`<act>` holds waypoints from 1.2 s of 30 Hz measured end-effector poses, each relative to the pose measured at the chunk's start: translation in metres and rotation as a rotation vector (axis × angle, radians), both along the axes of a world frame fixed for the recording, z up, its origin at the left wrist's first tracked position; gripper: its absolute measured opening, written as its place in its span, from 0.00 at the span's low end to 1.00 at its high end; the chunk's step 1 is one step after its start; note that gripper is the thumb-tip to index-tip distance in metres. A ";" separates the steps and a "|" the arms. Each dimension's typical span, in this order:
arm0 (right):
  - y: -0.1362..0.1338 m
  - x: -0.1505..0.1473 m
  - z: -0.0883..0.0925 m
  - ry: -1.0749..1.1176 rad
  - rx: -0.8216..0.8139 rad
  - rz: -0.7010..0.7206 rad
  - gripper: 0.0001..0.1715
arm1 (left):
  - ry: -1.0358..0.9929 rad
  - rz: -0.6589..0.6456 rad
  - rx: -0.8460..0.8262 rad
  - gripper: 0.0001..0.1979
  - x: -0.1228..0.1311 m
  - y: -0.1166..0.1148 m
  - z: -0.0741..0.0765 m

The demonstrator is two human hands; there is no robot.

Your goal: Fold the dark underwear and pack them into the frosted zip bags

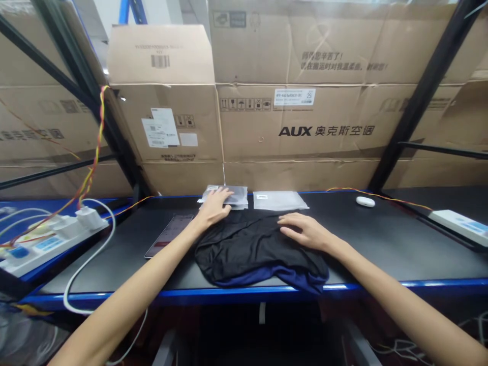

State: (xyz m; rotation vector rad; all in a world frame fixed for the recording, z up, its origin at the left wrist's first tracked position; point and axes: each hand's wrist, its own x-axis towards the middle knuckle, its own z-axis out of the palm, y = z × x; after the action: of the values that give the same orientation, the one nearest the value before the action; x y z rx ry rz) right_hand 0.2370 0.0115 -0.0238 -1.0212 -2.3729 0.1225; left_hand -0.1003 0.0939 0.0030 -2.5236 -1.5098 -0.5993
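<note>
A black cloth with dark blue showing along its near edge [255, 249] lies crumpled on the black tabletop. My left hand [214, 207] rests with fingers spread over the left stack of clear plastic packets [238, 194], beyond the cloth's far left edge. On the right part of the cloth lies my right hand [304, 230], palm down, its fingers slightly apart and holding nothing. Another flat clear packet with a small white label [282, 200] sits just beyond the cloth, between the two hands and touched by neither.
A phone [169, 236] lies left of the cloth. Power strips stand at the left [49, 241] and right [463, 226], with a white cable looping over the left front edge. A small white case [365, 202] sits back right. Cardboard [297, 147] and dark posts rise behind.
</note>
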 end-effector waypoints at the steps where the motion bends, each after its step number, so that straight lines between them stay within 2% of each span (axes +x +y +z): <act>1: -0.001 -0.001 0.002 -0.014 -0.039 0.010 0.20 | -0.011 -0.084 -0.032 0.26 0.003 -0.008 0.001; 4: -0.005 -0.004 0.005 -0.091 -0.156 0.005 0.27 | 0.016 -0.338 -0.194 0.23 0.013 -0.035 0.000; 7: -0.006 -0.004 0.004 -0.158 -0.237 0.025 0.33 | 0.074 -0.445 -0.324 0.27 0.019 -0.059 -0.007; 12: -0.003 -0.002 -0.001 -0.205 -0.276 0.071 0.37 | 0.095 -0.430 -0.332 0.30 0.021 -0.070 -0.017; 20: -0.005 -0.002 0.000 -0.228 -0.284 0.068 0.37 | 0.134 -0.425 -0.269 0.30 0.020 -0.070 -0.018; 22: -0.004 -0.002 0.001 -0.187 -0.250 0.058 0.35 | 0.119 -0.436 -0.246 0.28 0.019 -0.068 -0.018; 24: 0.002 -0.001 0.003 -0.112 -0.174 0.037 0.29 | 0.078 -0.428 -0.212 0.25 0.019 -0.060 -0.017; 28: 0.030 0.006 0.007 0.033 0.030 -0.102 0.16 | 0.003 -0.340 -0.076 0.19 0.023 -0.033 -0.015; 31: 0.054 0.013 0.006 -0.054 0.087 -0.257 0.13 | 0.045 -0.235 -0.047 0.17 0.027 -0.012 -0.014; 34: 0.066 0.016 0.002 -0.123 0.079 -0.244 0.09 | 0.104 -0.144 -0.066 0.18 0.034 -0.003 -0.014; 36: 0.067 0.016 -0.001 -0.151 0.075 -0.217 0.08 | 0.113 -0.128 -0.074 0.18 0.038 -0.002 -0.016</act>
State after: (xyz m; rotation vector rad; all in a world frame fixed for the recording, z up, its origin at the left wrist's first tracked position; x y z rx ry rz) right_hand 0.2534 0.0784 -0.0244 -1.2830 -2.3599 -0.1275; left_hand -0.0624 0.0918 -0.0125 -2.6760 -1.3646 -0.4160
